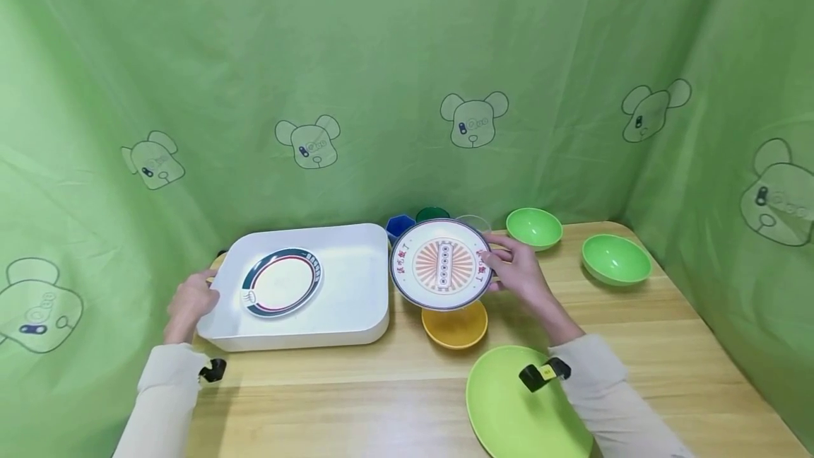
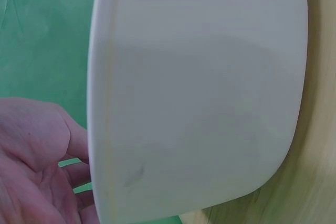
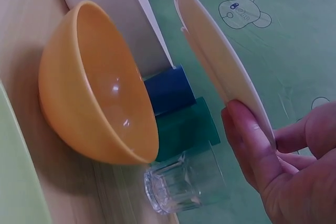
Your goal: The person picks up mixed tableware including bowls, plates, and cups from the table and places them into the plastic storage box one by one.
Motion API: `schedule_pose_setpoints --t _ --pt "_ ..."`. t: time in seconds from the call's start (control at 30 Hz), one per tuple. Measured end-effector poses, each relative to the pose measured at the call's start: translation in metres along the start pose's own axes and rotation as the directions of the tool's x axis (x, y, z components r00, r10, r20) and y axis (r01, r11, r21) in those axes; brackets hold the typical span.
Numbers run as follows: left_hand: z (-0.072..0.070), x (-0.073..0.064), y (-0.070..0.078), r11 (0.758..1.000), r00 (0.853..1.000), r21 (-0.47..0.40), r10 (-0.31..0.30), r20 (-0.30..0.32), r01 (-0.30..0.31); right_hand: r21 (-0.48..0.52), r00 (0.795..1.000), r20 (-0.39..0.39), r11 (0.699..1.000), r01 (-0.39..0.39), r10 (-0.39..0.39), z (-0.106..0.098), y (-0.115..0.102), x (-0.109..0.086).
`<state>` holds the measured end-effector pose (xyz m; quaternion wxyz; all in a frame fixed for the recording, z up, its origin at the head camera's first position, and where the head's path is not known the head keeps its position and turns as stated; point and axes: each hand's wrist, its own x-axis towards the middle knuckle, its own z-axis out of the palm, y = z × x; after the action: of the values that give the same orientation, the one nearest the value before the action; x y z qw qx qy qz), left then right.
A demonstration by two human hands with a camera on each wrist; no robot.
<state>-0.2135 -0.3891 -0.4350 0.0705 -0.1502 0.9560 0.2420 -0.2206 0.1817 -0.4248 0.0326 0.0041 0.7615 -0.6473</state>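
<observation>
My left hand (image 1: pixel 193 300) grips the left edge of a white rounded box (image 1: pixel 352 281); its fingers go partly out of sight behind the edge in the left wrist view. A plate with a dark green band (image 1: pixel 282 283) lies within the box's outline, though I cannot tell how deep it sits. My right hand (image 1: pixel 518 268) pinches the right rim of a white patterned plate (image 1: pixel 413 267). That plate is held tilted above an orange bowl (image 1: pixel 454 329), to the right of the box. The right wrist view shows the plate edge-on, with fingers on its underside.
Behind the held plate stand a blue cup (image 3: pixel 170 92), a green cup (image 3: pixel 186 129) and a clear glass (image 3: pixel 186 179). Two green bowls (image 1: pixel 534 227) (image 1: pixel 615 260) stand at the back right. A lime green plate (image 1: pixel 509 401) lies at the front, under my right forearm. Green curtain (image 1: pixel 394 41) surrounds the wooden table (image 1: pixel 331 401).
</observation>
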Motion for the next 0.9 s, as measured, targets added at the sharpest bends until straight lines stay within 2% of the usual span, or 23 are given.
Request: schedule_pose_setpoints --t 0.33,0.9 --pt "0.0 -0.002 -0.002 1.0 1.0 0.019 0.003 -0.014 -0.003 0.016 0.999 -0.007 0.999 -0.047 0.047 0.016 0.002 0.0" --pt "0.001 0.0 -0.001 1.0 1.0 0.002 -0.001 -0.021 0.001 0.082 0.999 0.016 0.996 -0.038 0.037 0.039 -0.012 0.001"
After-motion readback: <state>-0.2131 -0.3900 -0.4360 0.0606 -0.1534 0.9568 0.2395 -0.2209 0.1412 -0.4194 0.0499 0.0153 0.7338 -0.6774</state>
